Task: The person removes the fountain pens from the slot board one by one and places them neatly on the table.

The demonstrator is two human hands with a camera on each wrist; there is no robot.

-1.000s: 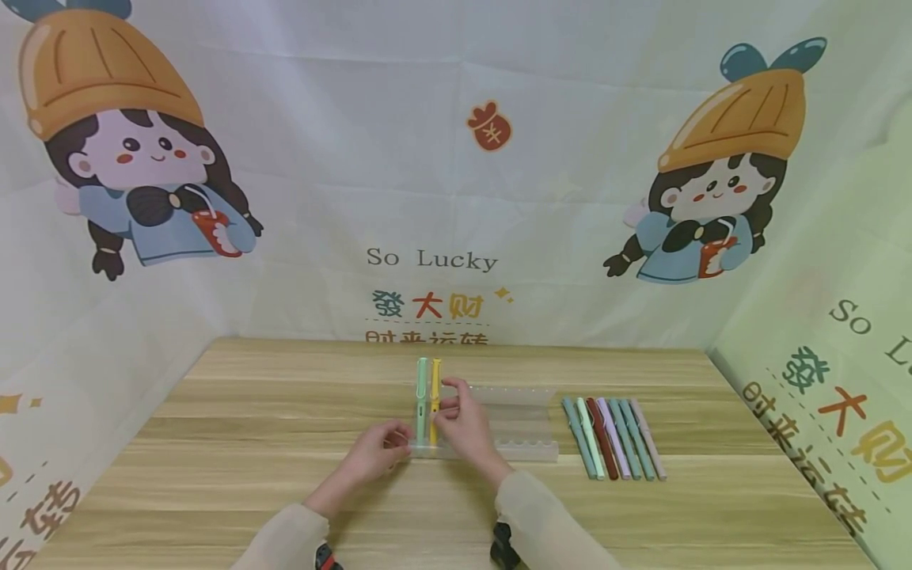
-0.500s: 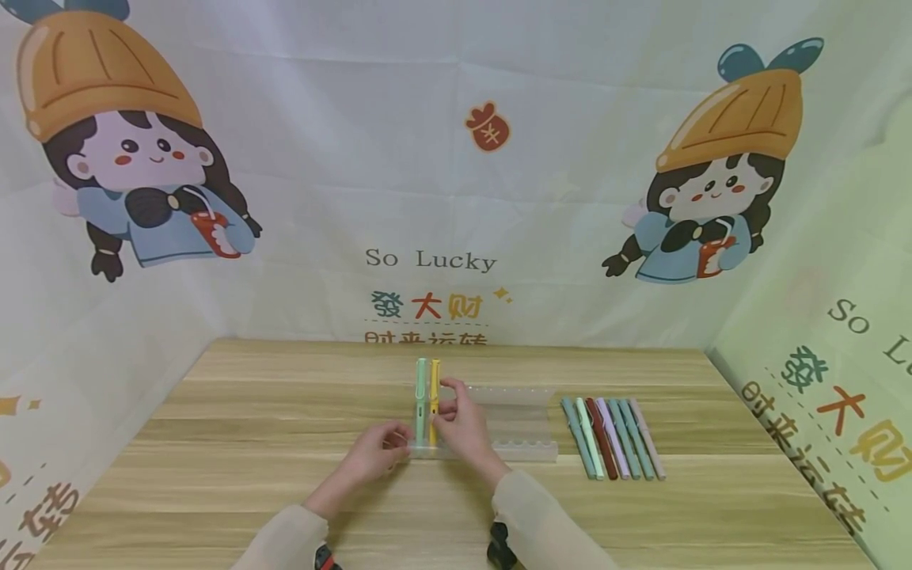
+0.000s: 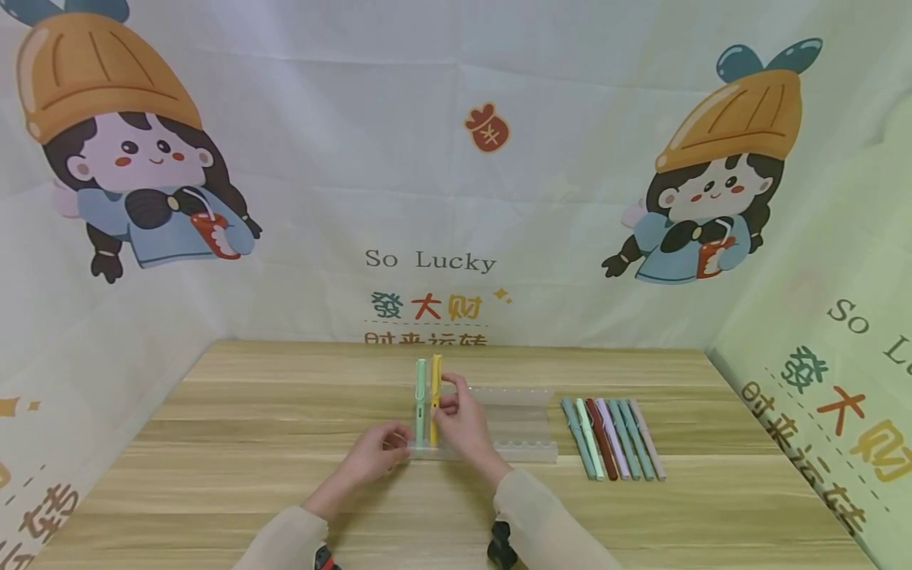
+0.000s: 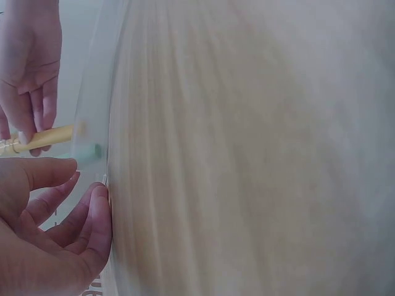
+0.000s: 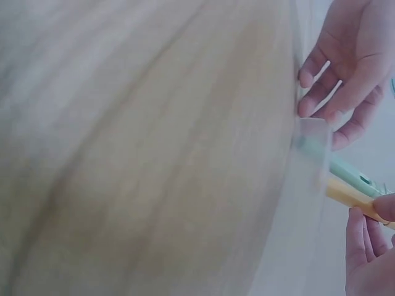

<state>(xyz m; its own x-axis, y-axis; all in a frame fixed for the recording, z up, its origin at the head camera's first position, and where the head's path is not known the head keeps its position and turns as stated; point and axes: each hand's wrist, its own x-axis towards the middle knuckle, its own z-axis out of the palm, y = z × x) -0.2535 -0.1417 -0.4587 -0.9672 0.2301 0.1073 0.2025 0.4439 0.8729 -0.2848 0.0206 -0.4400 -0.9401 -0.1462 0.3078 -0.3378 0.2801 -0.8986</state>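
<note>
My right hand pinches a yellow pen between thumb and fingers, over the left part of a clear plastic pen rack. The yellow pen's lower end sits at the rack's notched front bar. Just left of it, a mint green pen lies across the rack. My left hand holds the rack's front left corner; in the left wrist view its thumb and fingers close around the clear end. The right wrist view shows the yellow pen beside the green pen.
Right of the rack, several capped pens lie side by side on the wooden table: teal, mint, a dark red pen, lilac and pale pink. A printed cloth backdrop rises behind the table and along both sides.
The yellow pen's top has risen slightly in the last half second, with the right hand's fingers still on it. The left hand and the other pens stay put.
</note>
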